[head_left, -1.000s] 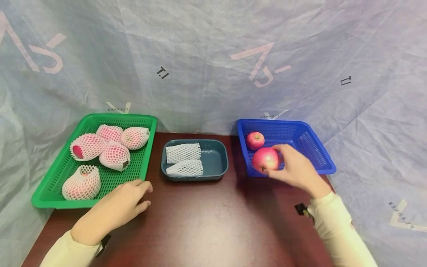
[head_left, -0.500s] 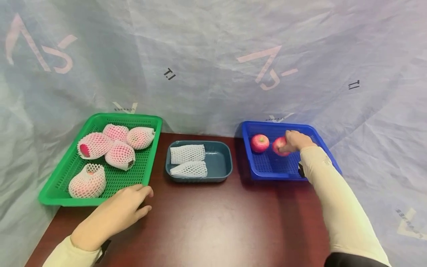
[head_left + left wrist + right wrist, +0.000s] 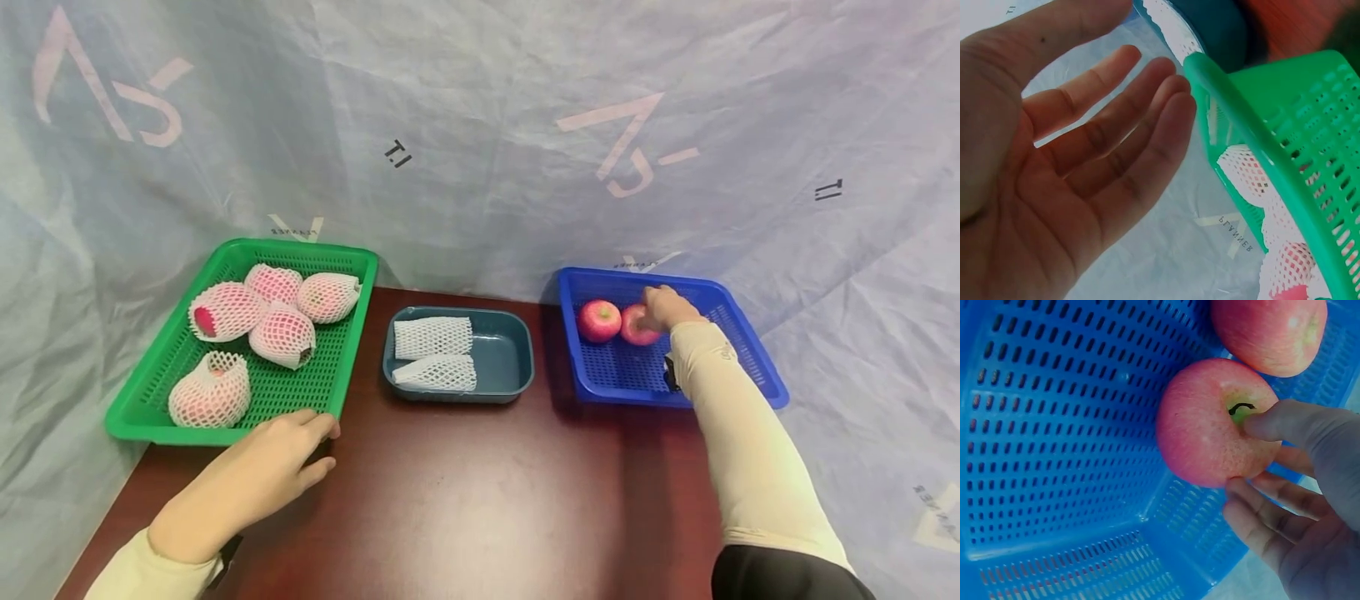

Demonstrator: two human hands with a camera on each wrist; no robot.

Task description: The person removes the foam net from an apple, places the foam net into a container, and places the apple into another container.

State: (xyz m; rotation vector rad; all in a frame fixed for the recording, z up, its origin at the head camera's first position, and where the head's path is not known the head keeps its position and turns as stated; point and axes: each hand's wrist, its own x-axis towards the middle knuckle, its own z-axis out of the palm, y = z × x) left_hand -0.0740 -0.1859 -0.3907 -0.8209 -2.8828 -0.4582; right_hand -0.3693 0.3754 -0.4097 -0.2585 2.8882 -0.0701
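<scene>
Grey-blue fabric backdrop (image 3: 480,217): black marking "T.I" (image 3: 398,154), repeated at right; pale lettering "PLANNER" (image 3: 1235,234), appearing reversed.

Green perforated plastic basket (image 3: 180,435), at left: five reddish fruits in white mesh sleeves (image 3: 282,335), four clustered toward the back, one apart near the front.

Dark teal rectangular plastic tray (image 3: 504,358), centre: two flattened white mesh sleeves (image 3: 433,338), side by side, long axes running left to right.

Blue perforated plastic basket (image 3: 630,397), at right: two apples. First, a round red apple (image 3: 600,322), stem end upward. Second, a glossy pinkish-red apple (image 3: 1200,428), just beside it, near-round without distinct long axis; stem end faces the right wrist camera.

Right hand (image 3: 670,308): partly closed about the second apple, thumb by the stem, fingertips at its side.

Left hand (image 3: 268,464): fingers loosely extended, holding nothing, beside the green basket's front corner; contact unclear.
</scene>
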